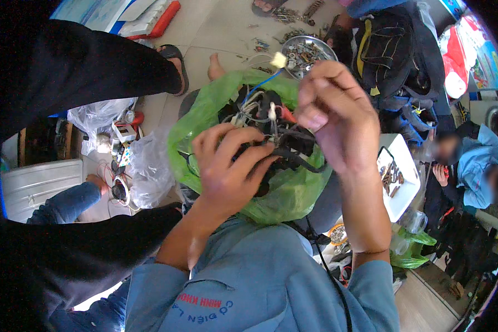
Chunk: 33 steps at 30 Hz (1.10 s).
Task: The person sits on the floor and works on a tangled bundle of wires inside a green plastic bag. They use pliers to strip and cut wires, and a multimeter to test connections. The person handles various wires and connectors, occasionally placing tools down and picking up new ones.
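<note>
A green plastic bag (pixel 193 119) lies open in front of me, filled with tangled wires (pixel 254 105) and black cables (pixel 296 157). My left hand (pixel 227 166) reaches over the bag, its bent fingertips and thumb closing on wires in the tangle. Above the bag's right side is my right hand (pixel 340 110), raised and slightly blurred. Its fingers are curled against the thumb, and what they pinch is hidden. A pale connector (pixel 279 60) stands above the bag's far edge, with a blue wire (pixel 263 86) below it. A red piece (pixel 288 114) shows among the cables.
Beyond the bag, a round metal bowl (pixel 310 52) holds small metal parts. To the right are a black backpack (pixel 390 52) and a white bin (pixel 401 177) with rusty pieces. Clear plastic bags (pixel 152 166) lie left. Other people's legs (pixel 94 83) and a co-worker's blue sleeve (pixel 481 160) are nearby.
</note>
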{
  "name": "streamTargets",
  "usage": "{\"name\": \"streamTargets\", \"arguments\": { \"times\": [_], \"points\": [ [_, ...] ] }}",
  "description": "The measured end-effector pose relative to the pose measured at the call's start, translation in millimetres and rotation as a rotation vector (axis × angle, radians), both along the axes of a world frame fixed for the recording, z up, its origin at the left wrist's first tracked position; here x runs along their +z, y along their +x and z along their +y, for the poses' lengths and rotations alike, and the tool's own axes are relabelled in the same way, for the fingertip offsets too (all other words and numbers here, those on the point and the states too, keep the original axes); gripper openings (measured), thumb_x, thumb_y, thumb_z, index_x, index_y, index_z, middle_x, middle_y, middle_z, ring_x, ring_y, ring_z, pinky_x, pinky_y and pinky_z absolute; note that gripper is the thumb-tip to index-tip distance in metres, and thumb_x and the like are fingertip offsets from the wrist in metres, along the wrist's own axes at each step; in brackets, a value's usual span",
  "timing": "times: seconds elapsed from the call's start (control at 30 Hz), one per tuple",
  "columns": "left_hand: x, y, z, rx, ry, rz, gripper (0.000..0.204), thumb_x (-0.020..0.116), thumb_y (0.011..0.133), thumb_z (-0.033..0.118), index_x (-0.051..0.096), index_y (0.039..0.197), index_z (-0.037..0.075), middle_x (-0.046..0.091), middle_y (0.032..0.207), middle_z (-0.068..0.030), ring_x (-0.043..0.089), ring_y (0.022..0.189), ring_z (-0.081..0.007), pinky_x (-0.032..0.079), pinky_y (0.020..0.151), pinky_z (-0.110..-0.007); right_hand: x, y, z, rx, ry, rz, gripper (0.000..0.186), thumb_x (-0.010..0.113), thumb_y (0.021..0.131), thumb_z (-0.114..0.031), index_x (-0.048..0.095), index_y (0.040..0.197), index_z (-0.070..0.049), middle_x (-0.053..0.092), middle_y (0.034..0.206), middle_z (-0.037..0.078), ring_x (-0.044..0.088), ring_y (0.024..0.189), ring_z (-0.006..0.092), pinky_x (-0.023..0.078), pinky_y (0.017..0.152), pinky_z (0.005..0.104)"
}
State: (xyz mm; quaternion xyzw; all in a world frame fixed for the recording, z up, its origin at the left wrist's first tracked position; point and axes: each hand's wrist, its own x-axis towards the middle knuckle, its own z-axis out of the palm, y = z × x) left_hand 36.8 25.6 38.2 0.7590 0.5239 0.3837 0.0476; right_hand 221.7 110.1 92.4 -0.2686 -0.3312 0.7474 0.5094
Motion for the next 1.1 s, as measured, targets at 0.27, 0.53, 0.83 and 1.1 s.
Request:
{"name": "streamTargets", "arguments": {
  "times": [0.27, 0.53, 0.83, 1.1],
  "points": [
    [-12.9, -29.7, -24.0, -0.101, 0.123, 0.173, 0.028, 0.086, 0.065, 0.018, 0.075, 0.089, 0.027, 0.065, 0.111, 0.0034, 0.056, 0.118, -0.0311, 0.035, 0.101, -0.052, -7.8, 39.4, 8.3, -0.077, -0.005, 0.250, 0.016, 0.051, 0.100, -0.009, 0.060, 0.114, -0.007, 0.063, 0.092, 0.011, 0.044, 0.065, 0.0127, 0.038, 0.062, 0.0284],
    [-22.1, -47.4, -11.5, -0.078, 0.106, 0.246, 0.031, 0.080, 0.068, 0.015, 0.073, 0.094, 0.030, 0.062, 0.127, -0.0017, 0.050, 0.128, -0.0362, 0.027, 0.110, -0.059, 5.1, 36.6, -2.2, -0.038, -0.007, 0.251, 0.020, 0.049, 0.100, -0.008, 0.060, 0.117, -0.007, 0.062, 0.091, 0.012, 0.045, 0.066, 0.0149, 0.041, 0.065, 0.0329],
    [31.8, -22.0, 15.8, 0.092, -0.017, 0.171, 0.018, 0.079, 0.074, 0.029, 0.071, 0.085, 0.019, 0.060, 0.131, -0.0065, 0.044, 0.133, -0.0396, 0.021, 0.111, -0.063, 52.0, 21.4, 3.9, 0.086, 0.239, 0.250, 0.025, 0.042, 0.103, -0.008, 0.051, 0.127, -0.007, 0.054, 0.093, 0.007, 0.042, 0.069, 0.0110, 0.038, 0.068, 0.0290],
    [41.3, 19.7, 52.8, -0.065, -0.061, -0.155, 0.049, 0.087, 0.070, 0.023, 0.071, 0.114, 0.007, 0.064, 0.122, -0.0147, 0.059, 0.114, -0.0363, 0.045, 0.100, -0.044, 53.6, 13.1, 3.4, 0.175, 0.215, 0.252, 0.025, 0.043, 0.104, -0.009, 0.052, 0.126, -0.006, 0.056, 0.093, 0.007, 0.044, 0.068, 0.0113, 0.039, 0.069, 0.0298]
  ]
}}
